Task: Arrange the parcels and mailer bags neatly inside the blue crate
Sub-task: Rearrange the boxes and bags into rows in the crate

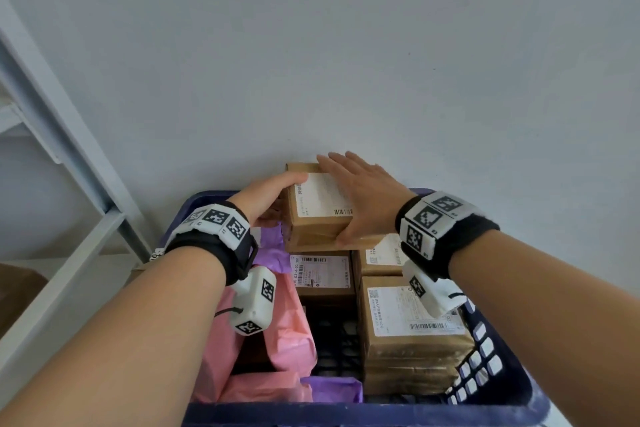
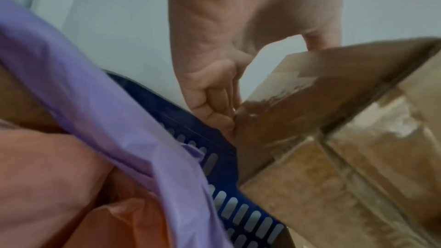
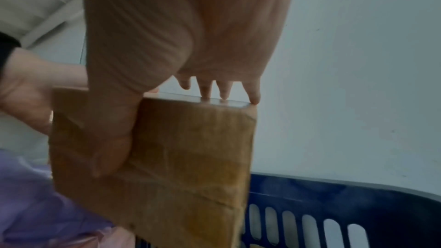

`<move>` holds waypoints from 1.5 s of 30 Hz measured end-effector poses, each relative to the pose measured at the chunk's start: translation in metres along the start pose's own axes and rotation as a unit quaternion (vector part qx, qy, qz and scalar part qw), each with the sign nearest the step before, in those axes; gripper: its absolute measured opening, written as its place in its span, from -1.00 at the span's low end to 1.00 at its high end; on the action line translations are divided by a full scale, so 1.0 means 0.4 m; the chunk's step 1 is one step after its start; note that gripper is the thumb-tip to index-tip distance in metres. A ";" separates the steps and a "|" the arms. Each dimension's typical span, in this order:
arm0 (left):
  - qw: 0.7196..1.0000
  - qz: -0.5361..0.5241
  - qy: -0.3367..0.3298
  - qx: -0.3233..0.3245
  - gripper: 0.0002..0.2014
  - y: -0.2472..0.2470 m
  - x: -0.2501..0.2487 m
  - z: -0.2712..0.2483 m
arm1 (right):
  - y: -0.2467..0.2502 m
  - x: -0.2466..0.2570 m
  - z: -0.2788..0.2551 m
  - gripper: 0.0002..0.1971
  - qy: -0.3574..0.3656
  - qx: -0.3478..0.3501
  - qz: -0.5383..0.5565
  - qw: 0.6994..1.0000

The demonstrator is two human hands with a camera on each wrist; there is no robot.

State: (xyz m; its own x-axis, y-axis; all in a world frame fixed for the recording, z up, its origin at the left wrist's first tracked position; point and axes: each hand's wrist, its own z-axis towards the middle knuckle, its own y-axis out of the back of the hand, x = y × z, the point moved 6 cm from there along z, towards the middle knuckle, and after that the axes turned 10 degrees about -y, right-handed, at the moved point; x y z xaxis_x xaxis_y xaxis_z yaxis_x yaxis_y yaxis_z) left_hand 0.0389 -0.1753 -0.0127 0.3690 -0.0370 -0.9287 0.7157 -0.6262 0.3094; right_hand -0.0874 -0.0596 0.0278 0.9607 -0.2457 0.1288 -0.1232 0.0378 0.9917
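A brown taped parcel with a white label sits on top of other parcels at the far end of the blue crate. My left hand grips its left side, thumb on top and fingers curled against the side face. My right hand spans the top, its fingertips at the far edge and its thumb pressed on the near face. In the right wrist view the parcel stands above the crate wall. In the left wrist view the parcel rests on a lower box.
Three more labelled parcels fill the crate's middle and right. Pink mailer bags and purple ones lie along the left. A dark gap shows the crate floor. A white shelf frame stands left; a wall lies behind.
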 end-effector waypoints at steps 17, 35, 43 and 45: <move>0.995 0.013 -0.047 0.082 -0.27 -0.035 -0.030 0.003 | 0.006 -0.071 0.015 0.27 -0.146 -0.050 0.038 0.987; 0.985 -0.018 0.024 0.171 -0.52 -0.145 -0.086 -0.060 | -0.009 -0.097 -0.033 0.12 -0.371 0.041 0.338 0.864; 0.994 0.079 -0.070 -0.003 -0.40 -0.041 -0.115 -0.022 | 0.021 -0.089 -0.054 -0.20 -0.186 -0.015 0.155 0.970; 0.993 0.097 -0.067 0.012 -0.50 -0.033 -0.117 -0.019 | 0.038 -0.072 -0.064 0.01 -0.115 -0.063 0.042 0.991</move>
State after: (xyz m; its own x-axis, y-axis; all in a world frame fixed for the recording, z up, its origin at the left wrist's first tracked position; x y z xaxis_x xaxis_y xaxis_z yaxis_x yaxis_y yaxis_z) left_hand 0.0168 -0.1592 0.0281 0.4153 -0.2607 -0.8715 0.6237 -0.6158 0.4814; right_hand -0.1108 -0.0272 0.0389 0.8652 -0.4495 0.2222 -0.1538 0.1839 0.9709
